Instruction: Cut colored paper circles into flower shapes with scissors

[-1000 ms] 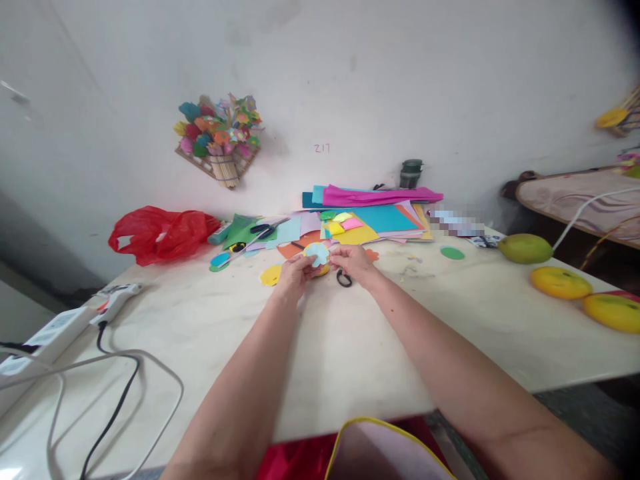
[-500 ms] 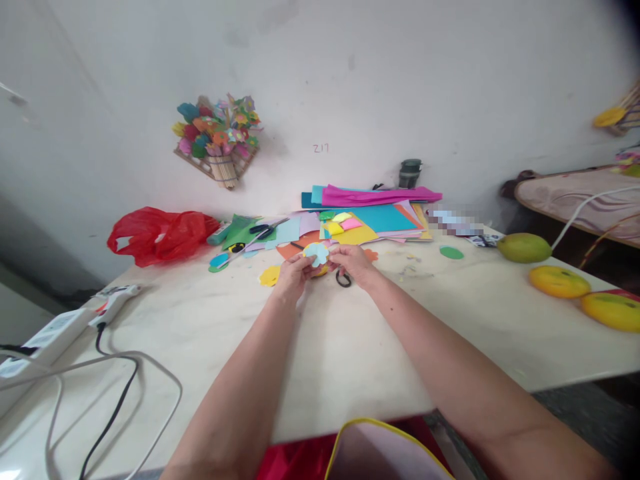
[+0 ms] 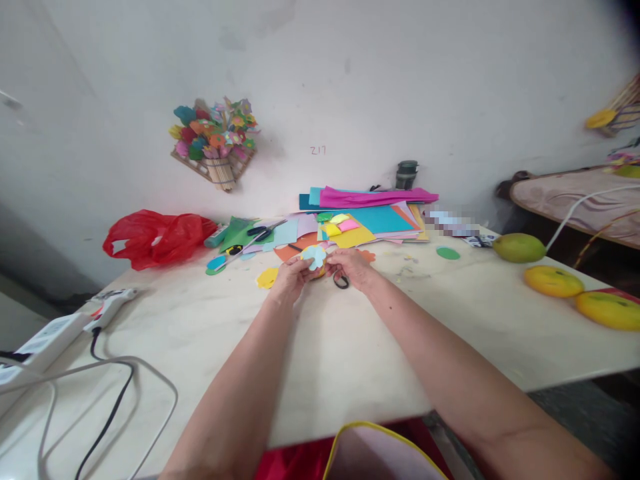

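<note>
My left hand and my right hand meet over the far middle of the pale table. Between their fingertips they pinch a light blue paper flower cut-out, with a yellow piece partly hidden under it. A yellow paper flower lies flat just left of my left hand. Small black scissor handles rest on the table under my right hand.
A stack of coloured paper sheets lies beyond my hands, scissors and a red plastic bag to the left. A glue gun with cables sits near left. Mangoes lie right. A green paper disc lies nearby.
My hands keep their pinch on the blue flower. The view has tilted slightly, so everything sits a little lower and to the left.
</note>
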The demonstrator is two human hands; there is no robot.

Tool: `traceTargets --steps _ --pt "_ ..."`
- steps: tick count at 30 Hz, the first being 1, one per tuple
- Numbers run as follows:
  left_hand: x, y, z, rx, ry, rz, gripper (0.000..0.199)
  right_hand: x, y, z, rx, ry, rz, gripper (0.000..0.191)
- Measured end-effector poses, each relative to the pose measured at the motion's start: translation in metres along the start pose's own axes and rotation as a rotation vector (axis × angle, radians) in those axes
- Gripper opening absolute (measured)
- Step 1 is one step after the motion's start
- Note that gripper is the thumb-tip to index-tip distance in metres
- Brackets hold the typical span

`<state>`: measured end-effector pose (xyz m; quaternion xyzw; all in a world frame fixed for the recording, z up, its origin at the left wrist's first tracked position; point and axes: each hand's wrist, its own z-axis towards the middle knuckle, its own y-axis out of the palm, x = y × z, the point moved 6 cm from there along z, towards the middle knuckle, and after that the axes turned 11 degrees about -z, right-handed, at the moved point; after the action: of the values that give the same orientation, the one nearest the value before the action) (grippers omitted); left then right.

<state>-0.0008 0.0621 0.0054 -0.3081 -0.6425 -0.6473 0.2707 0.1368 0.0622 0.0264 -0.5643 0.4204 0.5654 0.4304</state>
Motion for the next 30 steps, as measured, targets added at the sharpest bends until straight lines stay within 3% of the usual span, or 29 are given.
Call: traceTargets --steps 3,7,9,13,16,18,24,30 --pt "-0.003 -0.001 0.000 -0.001 -0.040 -0.015 0.009 0.002 0.000 0.002 -0.007 -0.011 -0.014 0.008" --pt "-0.005 -0.005 0.000 0.085 -0.101 -0.041 0.009 0.000 -0.004 0.003 -0.012 -0.039 -0.153 0.007" --pt "-0.004 -0.006 -0.002 0.137 -0.105 -0.061 0.010 -0.006 -0.012 0.003 0.048 -0.062 -0.402 0.010" --pt "-0.001 -0.007 -0.004 0.200 -0.102 -0.101 0.014 -0.023 -0.028 -0.004 0.242 -0.058 -1.258 0.021" --pt "0.000 -0.009 -0.005 0.219 -0.097 -0.131 0.015 -0.020 -0.024 -0.008 0.118 0.067 -1.596 0.032" --pt "0.001 -0.009 -0.005 0.226 -0.099 -0.150 0.016 -0.017 -0.018 -0.010 0.043 0.095 -1.656 0.035" --pt "0.001 -0.012 -0.004 0.226 -0.097 -0.174 0.008 -0.014 -0.010 -0.010 0.012 0.071 -1.672 0.033" --pt "0.006 -0.016 0.003 0.131 0.019 -0.139 0.008 -0.015 -0.033 -0.001 0.158 0.046 -1.472 0.026"
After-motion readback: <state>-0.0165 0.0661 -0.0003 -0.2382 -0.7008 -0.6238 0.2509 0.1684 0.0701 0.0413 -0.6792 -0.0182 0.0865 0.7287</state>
